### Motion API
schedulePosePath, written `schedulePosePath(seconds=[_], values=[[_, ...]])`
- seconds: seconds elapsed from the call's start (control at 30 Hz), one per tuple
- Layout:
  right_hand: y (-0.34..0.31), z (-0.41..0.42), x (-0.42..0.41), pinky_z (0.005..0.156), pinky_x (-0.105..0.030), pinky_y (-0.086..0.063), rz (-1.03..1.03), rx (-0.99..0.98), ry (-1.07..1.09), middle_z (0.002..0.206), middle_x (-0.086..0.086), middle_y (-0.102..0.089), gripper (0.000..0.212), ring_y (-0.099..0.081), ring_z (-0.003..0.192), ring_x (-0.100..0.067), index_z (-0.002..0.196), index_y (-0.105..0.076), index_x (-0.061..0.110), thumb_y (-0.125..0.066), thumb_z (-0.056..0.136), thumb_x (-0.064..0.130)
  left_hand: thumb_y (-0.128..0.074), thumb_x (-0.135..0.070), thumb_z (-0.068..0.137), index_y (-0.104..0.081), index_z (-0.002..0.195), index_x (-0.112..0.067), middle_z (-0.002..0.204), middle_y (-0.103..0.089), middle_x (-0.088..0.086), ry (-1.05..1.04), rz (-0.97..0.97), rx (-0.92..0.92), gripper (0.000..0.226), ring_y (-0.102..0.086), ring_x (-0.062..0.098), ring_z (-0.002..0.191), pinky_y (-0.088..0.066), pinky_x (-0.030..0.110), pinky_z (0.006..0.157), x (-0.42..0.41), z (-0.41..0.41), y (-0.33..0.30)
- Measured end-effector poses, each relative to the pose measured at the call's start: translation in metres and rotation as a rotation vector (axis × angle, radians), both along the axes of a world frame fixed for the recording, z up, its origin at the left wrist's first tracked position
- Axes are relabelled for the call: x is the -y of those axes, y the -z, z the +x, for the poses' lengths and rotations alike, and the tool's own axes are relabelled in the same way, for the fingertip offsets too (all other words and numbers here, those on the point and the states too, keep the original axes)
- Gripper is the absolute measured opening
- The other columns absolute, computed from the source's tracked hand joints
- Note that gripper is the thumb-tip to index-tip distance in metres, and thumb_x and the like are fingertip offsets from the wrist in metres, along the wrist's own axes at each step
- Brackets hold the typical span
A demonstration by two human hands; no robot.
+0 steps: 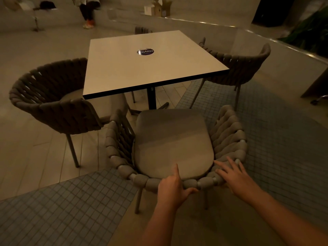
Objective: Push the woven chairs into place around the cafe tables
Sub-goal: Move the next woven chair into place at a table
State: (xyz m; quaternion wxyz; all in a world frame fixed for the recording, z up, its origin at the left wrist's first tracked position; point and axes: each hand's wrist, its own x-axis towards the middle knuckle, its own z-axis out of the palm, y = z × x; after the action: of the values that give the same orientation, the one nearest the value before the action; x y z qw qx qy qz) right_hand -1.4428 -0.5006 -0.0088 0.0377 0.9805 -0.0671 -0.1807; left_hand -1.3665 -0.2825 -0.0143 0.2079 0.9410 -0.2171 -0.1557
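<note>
- Room: dim, warm light. Floor point(44, 150) is pale long tiles on the left and centre, with small blue-grey mosaic tile point(276, 139) on the right and in the near-left corner. Low curved ledge point(221, 25) with a shiny edge runs across the far side; dark foliage point(308, 31) behind it at far right.
- 1 square cafe table point(134, 68): pale top, dark edge, single dark centre post. 1 round dark sticker point(145, 52) near the middle of the top; nothing else on it.
- 3 woven chairs fully in view, plus what looks like the back of a 4th at the far side, too hidden to be sure.
- Left chair point(53, 102): seat tucked partly under the table's left edge.
- Right chair point(243, 64): at the table's right corner, partly under the top.
- Near chair point(174, 142): facing the table, grey seat cushion fully exposed, front edge just short of the table's near edge.
- 1 seated person point(88, 11) at far left, only legs and orange shoes showing.
- Cardboard boxes point(159, 8) on the far ledge, count unclear.
- Left hand point(173, 189): closed around the near chair's back rim, thumb on the cushion side, fingers wrapped under.
- Right hand point(232, 174): fingers spread flat, resting on the rim's right curve, not gripping.
</note>
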Motion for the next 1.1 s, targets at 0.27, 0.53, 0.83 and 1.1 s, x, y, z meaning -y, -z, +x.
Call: schedulePosePath(seconds=[0.27,0.53,0.83,1.1], values=[[0.004,0.019,0.013,0.117,-0.053,-0.006,-0.016,0.035,0.027,0.16,0.009,0.004,0.052,0.01,0.147,-0.031,0.145,-0.027,0.03,-0.045,0.096,0.023,-0.061,-0.068,0.073,-0.005,0.151,-0.013,0.115,-0.065,0.009,-0.019,0.012,0.025,0.111,-0.06,0.028,0.105,-0.048,0.038,0.086,0.016,0.013,0.003],[0.01,0.032,0.029,0.12,-0.048,-0.007,0.014,0.087,0.047,0.16,0.01,-0.003,0.05,0.01,0.147,-0.03,0.144,-0.028,0.03,-0.042,0.097,0.02,-0.06,-0.07,0.073,-0.004,0.151,-0.011,0.117,-0.063,0.012,-0.042,0.05,0.035,0.112,-0.059,0.029,0.106,-0.046,0.037,0.085,0.033,0.023,0.002],[0.01,0.047,0.055,0.118,-0.048,-0.012,-0.047,0.077,0.057,0.16,0.011,-0.003,0.052,0.01,0.146,-0.033,0.145,-0.028,0.03,-0.043,0.096,0.021,-0.058,-0.07,0.074,-0.005,0.15,-0.009,0.115,-0.064,0.012,-0.074,0.074,0.03,0.111,-0.06,0.03,0.104,-0.046,0.038,0.085,0.065,0.027,0.004],[0.004,0.058,0.074,0.118,-0.047,-0.013,-0.076,0.024,0.048,0.16,0.009,-0.002,0.053,0.012,0.146,-0.034,0.146,-0.025,0.031,-0.044,0.096,0.024,-0.056,-0.072,0.074,-0.003,0.151,-0.01,0.114,-0.065,0.011,-0.064,0.087,0.0,0.112,-0.06,0.03,0.102,-0.046,0.038,0.082,0.086,0.033,0.005]])
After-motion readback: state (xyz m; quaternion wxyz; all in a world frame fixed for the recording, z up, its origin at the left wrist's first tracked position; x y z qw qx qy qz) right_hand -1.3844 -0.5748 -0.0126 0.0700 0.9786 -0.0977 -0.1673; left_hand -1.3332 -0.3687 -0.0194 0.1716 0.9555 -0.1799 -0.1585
